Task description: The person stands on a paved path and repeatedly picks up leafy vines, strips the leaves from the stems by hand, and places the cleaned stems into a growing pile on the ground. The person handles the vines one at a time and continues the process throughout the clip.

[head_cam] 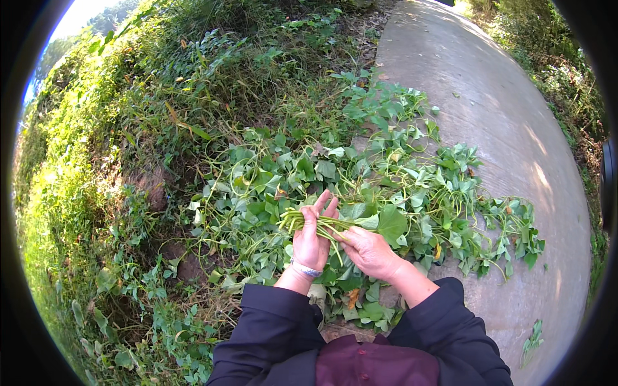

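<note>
My left hand [311, 243] holds a bunch of green leaf stalks [295, 220] under the thumb, with two fingers extended upward. A silvery bracelet [306, 268] circles that wrist. Close on the right, my right hand [369, 252] pinches stalks at the bunch's other side. A broad green leaf [392, 224] stands out just beyond my right fingers; whether its stalk is in my grip is hidden. Beneath both hands spreads a heap of cut leafy vines [270, 186], which look like sweet potato vines.
A concrete path [526, 159] runs along the right, partly covered by the vines. Thick grass and weeds [159, 106] rise on the left. One small loose sprig [532, 341] lies on the concrete at lower right. A brown leaf [354, 298] rests among the vines near my body.
</note>
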